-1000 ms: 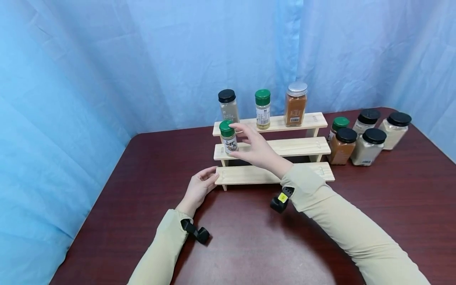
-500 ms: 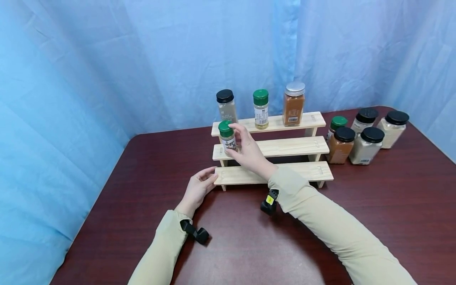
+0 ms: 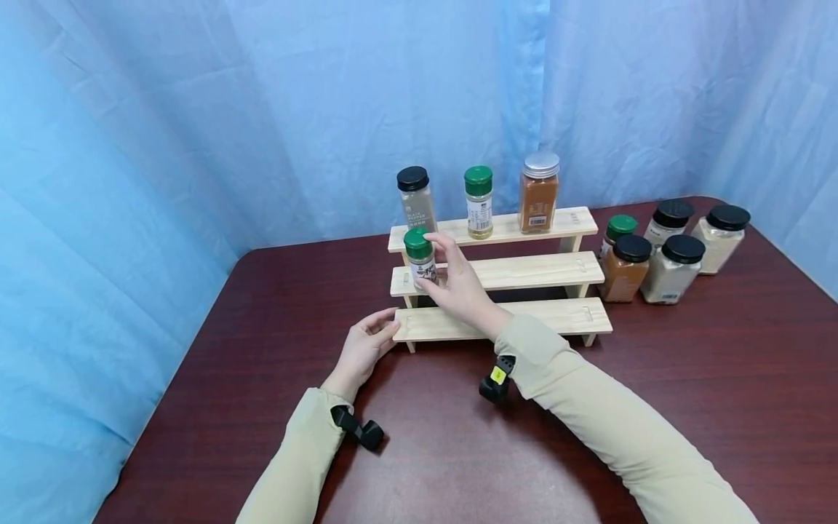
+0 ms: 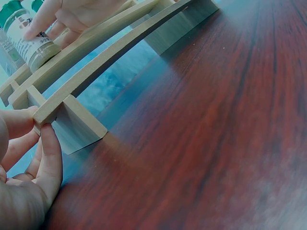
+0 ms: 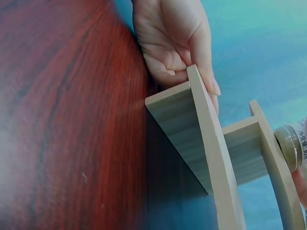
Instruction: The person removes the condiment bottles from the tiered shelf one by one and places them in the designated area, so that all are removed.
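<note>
A three-step wooden rack (image 3: 524, 271) stands on the dark red table. My right hand (image 3: 440, 268) grips a small green-lidded spice jar (image 3: 420, 256) at the left end of the middle step; the jar's base (image 5: 292, 148) sits against that step (image 5: 268, 158). My left hand (image 3: 382, 329) pinches the left end of the bottom step (image 3: 419, 324), its thumb (image 4: 48, 153) against the end edge (image 4: 45, 112). The right wrist view shows the left hand's fingers (image 5: 172, 43) wrapped on that end. On the top step stand a black-lidded jar (image 3: 414, 198), a green-lidded jar (image 3: 479, 201) and a silver-lidded orange jar (image 3: 540, 192).
Several more jars stand on the table right of the rack: a green-lidded one (image 3: 618, 229) and black-lidded ones (image 3: 677, 268). Blue curtains hang behind and at both sides. Bare tabletop (image 3: 458, 451) lies in front of the rack.
My right hand's spread fingers have closed round the green-lidded jar on the middle step, and the forearm has drawn in to the left. The left hand has stayed on the bottom step.
</note>
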Motion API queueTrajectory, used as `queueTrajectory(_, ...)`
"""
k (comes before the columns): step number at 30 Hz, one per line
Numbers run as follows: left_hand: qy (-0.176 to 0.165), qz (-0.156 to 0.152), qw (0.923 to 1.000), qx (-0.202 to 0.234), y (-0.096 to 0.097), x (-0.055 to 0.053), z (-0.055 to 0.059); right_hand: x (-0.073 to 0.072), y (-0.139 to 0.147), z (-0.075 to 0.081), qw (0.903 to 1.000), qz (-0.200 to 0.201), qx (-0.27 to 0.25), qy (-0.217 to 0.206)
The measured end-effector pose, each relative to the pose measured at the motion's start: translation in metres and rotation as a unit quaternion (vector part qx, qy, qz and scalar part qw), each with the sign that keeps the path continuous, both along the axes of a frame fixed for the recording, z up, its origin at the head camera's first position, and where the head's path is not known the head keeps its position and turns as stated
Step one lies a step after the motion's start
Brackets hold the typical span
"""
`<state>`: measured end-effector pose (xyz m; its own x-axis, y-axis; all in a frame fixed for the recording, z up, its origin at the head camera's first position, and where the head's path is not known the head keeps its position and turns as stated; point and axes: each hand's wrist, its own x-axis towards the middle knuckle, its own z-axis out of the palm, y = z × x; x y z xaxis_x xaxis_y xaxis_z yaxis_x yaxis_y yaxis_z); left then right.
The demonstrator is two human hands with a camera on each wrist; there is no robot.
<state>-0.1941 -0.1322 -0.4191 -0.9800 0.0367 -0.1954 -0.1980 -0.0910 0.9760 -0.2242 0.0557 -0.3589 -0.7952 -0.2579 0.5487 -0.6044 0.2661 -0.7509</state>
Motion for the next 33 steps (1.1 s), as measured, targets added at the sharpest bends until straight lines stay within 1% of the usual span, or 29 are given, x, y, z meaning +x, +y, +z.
queueTrajectory(6, 0.003, -0.001, 1.0, 0.008, -0.001, 0.001, -0.001, 0.008, 0.004, -0.003, 0.9986, 0.015, -0.04, -0.032)
queueTrajectory(9, 0.003, -0.002, 1.0, 0.004, -0.001, 0.001, -0.001, 0.013, 0.007, -0.004, 0.997, 0.019, -0.057, -0.048)
queueTrajectory(13, 0.003, -0.001, 1.0, -0.004, -0.001, 0.0, 0.0, 0.02, 0.012, -0.005, 0.9955, 0.021, -0.071, -0.06)
queueTrajectory(18, -0.002, -0.001, 1.0, 0.001, 0.0, 0.0, 0.0, 0.028, 0.019, -0.006, 0.9928, 0.027, -0.084, -0.081)
queueTrajectory(26, 0.007, -0.005, 0.9999, 0.011, 0.001, -0.002, 0.001, 0.036, 0.033, -0.009, 0.9892, 0.043, -0.071, -0.121)
queueTrajectory(30, 0.004, -0.007, 0.9998, 0.018, 0.001, -0.001, 0.001, 0.041, 0.041, -0.011, 0.9851, 0.05, -0.077, -0.146)
queueTrajectory(33, 0.003, -0.004, 0.9998, 0.019, 0.0, 0.0, 0.0, 0.046, 0.048, -0.012, 0.9825, 0.047, -0.078, -0.163)
